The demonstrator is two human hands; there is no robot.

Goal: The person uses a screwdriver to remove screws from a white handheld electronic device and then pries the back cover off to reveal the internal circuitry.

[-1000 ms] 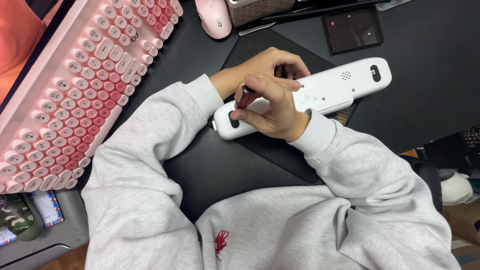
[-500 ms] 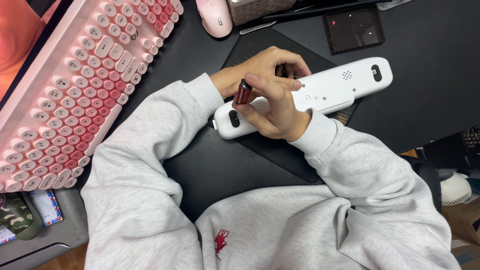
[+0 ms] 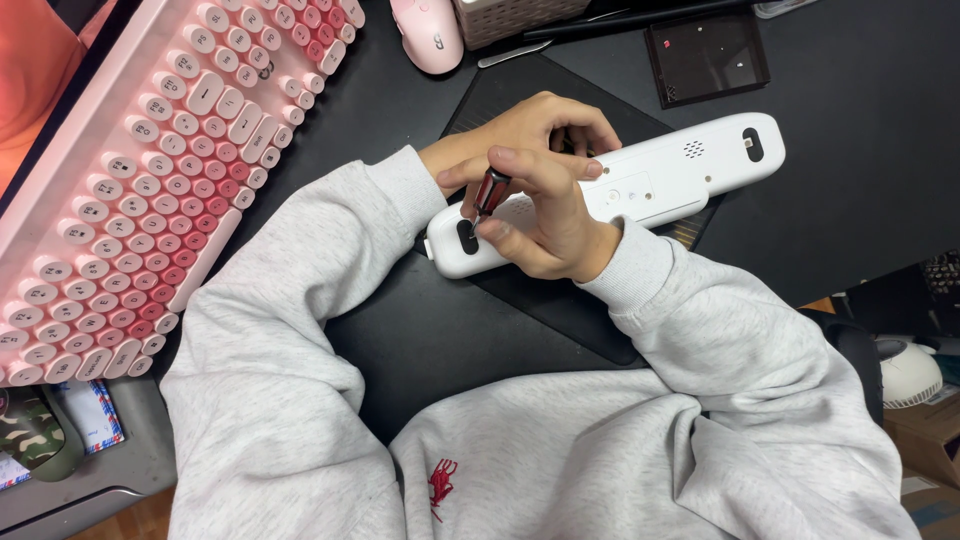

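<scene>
right hand point(image 3: 545, 215) pinches the small red-handled screwdriver point(image 3: 489, 190); keep it upright while left hand point(image 3: 520, 135) clamps the long white plastic device point(image 3: 660, 180).

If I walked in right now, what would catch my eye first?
Probably the big pink keyboard filling the upper left of the black desk. At centre, the right hand holds a small red-handled screwdriver to a long white device, which the left hand steadies from behind.

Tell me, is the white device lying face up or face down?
Face down: the white device shows its back, with oval slots and a speaker grille, on the black mat.
</scene>
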